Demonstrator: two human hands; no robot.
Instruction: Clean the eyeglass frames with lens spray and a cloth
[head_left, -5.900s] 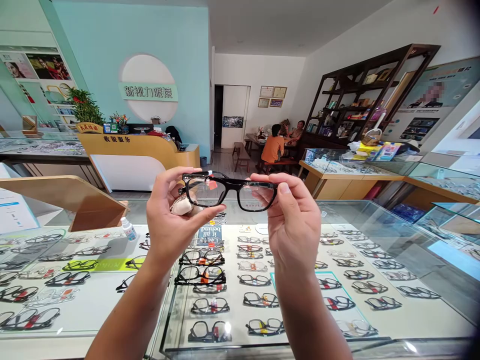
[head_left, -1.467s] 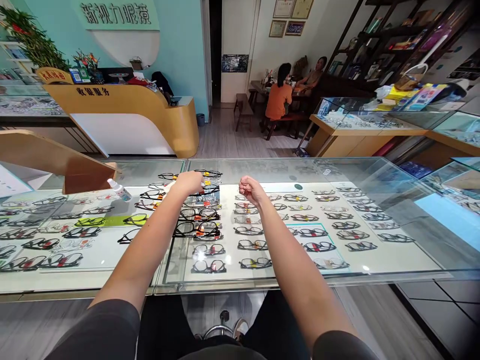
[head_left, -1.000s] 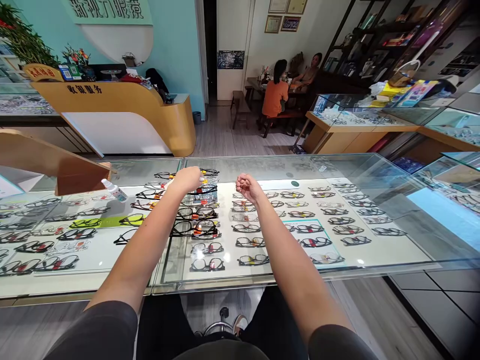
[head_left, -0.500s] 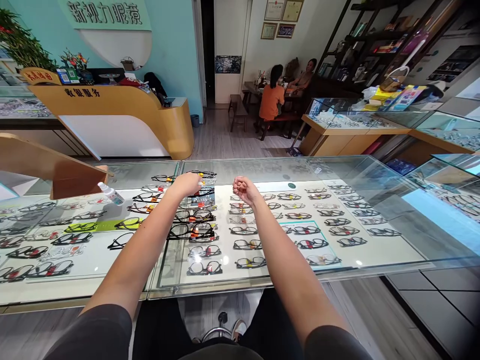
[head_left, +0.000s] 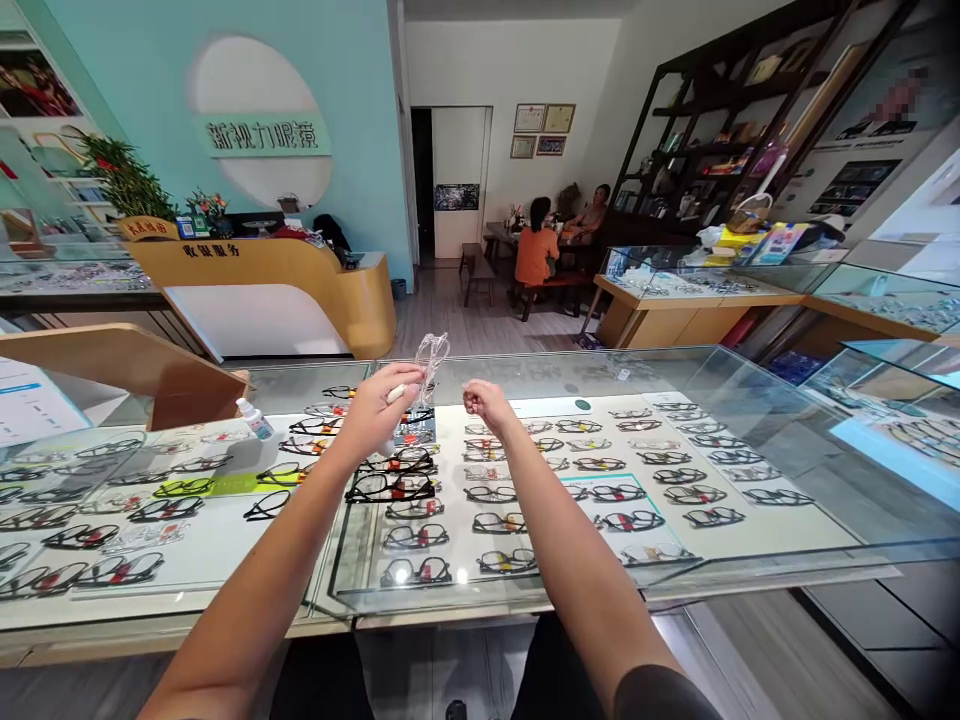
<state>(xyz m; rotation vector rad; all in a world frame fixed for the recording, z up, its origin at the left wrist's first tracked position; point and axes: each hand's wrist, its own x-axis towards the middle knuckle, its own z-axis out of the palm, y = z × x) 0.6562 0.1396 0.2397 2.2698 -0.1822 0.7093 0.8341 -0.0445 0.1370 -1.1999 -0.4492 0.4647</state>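
My left hand (head_left: 379,402) is raised above the glass counter, its fingers closed on a pair of clear-framed eyeglasses (head_left: 433,358) that stands up from the fingertips. A small white thing (head_left: 395,393) also shows at these fingers; its kind is unclear. To the right, my right hand (head_left: 487,404) hovers over the counter with curled fingers, and what lies inside them, if anything, is hidden. Beneath my left hand, several dark-framed eyeglasses (head_left: 394,486) form a column on the counter. Left of that hand stands a white spray bottle (head_left: 255,418), slightly tilted.
The glass display counter (head_left: 750,565) holds rows of eyeglasses. A wooden stand (head_left: 191,395) rises at its left. Beyond are a cash desk (head_left: 360,300), another display case (head_left: 645,285), and two people at a table, one in an orange top (head_left: 535,257).
My left hand has lifted from the column of frames and now holds the clear eyeglasses upright. My right hand remains curled in about the same place. The view has tilted up.
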